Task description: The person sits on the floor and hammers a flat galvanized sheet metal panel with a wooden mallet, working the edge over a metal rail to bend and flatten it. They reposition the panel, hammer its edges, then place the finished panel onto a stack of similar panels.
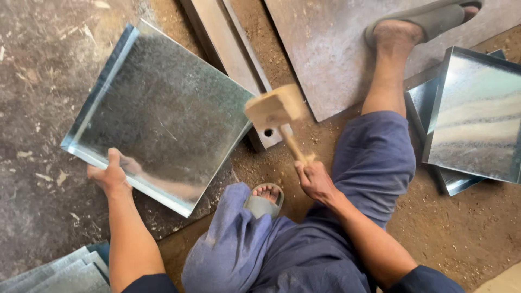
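So, left hand (111, 176) gripping near edge of shiny sheet-metal tray (163, 114), right hand (315, 182) clamped on raised, blurry wooden mallet (275, 111) over steel bar (239, 59).

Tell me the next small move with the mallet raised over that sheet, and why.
Probably bring the wooden mallet down on the right edge of the metal sheet, where it lies over the steel bar. The right hand holds the mallet lifted and blurred there, and the left hand steadies the sheet's near edge.
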